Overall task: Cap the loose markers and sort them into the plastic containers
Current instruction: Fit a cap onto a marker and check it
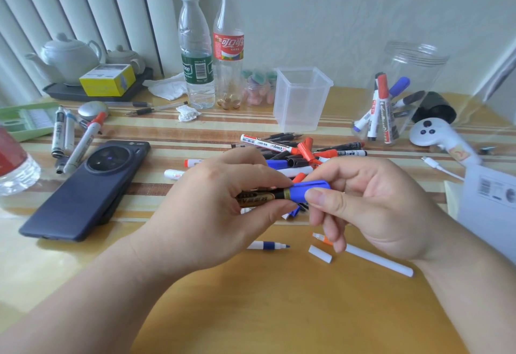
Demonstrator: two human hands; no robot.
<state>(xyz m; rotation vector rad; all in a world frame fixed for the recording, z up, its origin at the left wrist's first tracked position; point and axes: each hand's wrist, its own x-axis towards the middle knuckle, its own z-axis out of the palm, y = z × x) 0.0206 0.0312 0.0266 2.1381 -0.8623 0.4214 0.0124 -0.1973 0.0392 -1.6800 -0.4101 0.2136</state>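
Blue cap (310, 190) pinched in right hand (371, 208) | left hand (223, 203) grips black-gold marker (262, 196) | push straight toward 9 o'clock till it clicks imo

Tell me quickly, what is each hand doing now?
Left hand: holding the marker by its barrel.
Right hand: pinching the blue cap on that marker.

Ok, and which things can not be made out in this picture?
Head view only:
marker barrel: mostly covered by the left hand; label unreadable.
blue cap: right hand covers part of it; seating unclear.
marker pile: partly behind both hands.
red-labelled bottle: cut off by the left edge.
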